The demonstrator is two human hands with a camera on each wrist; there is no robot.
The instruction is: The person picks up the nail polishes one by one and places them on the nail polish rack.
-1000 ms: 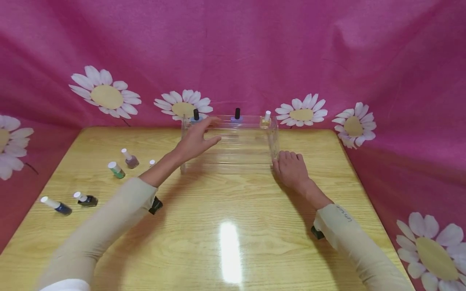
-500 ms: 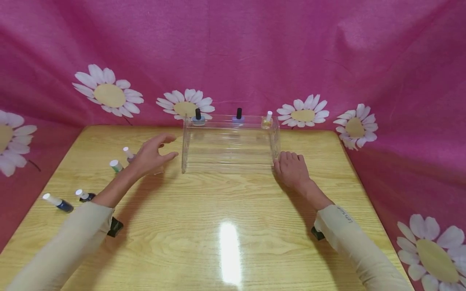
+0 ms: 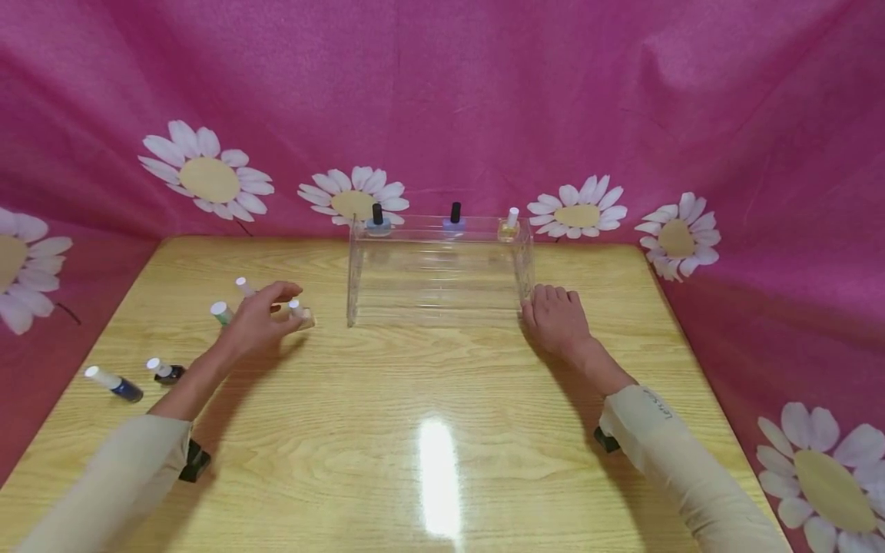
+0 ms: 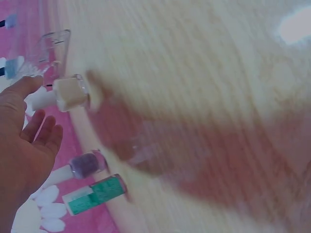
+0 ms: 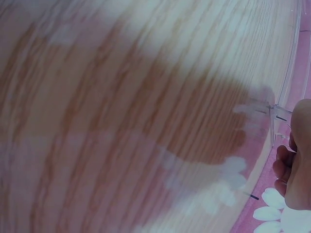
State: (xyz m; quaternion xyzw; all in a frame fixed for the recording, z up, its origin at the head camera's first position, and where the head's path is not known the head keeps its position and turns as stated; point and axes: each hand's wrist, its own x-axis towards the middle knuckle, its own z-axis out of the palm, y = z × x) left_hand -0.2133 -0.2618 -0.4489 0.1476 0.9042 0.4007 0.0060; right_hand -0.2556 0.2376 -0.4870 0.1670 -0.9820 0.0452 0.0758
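My left hand [image 3: 256, 321] is around a cream nail polish bottle [image 4: 72, 93] that stands on the table. In the left wrist view its thumb and fingers are spread on either side of the white cap, with a gap showing. A purple-grey nail polish bottle [image 4: 86, 166] and a green one [image 4: 108, 189] stand close by that hand. My right hand [image 3: 558, 322] holds the right side panel of a clear tiered display rack [image 3: 353, 288], fingers curled at its lower front corner. On the rack's top tier are a blue bottle [image 3: 379, 227], a lilac one [image 3: 453, 223] and a yellowish one [image 3: 508, 230].
A dark blue nail polish bottle [image 3: 126, 389] and a black one [image 3: 168, 375] stand at the left of the wooden table [image 3: 387, 407]. Pink cloth [image 3: 442, 100] with daisies hangs behind and beside the table.
My left hand has left the rack's top tier, moving left and toward me to the cream bottle. The right hand has stayed at the rack's side.
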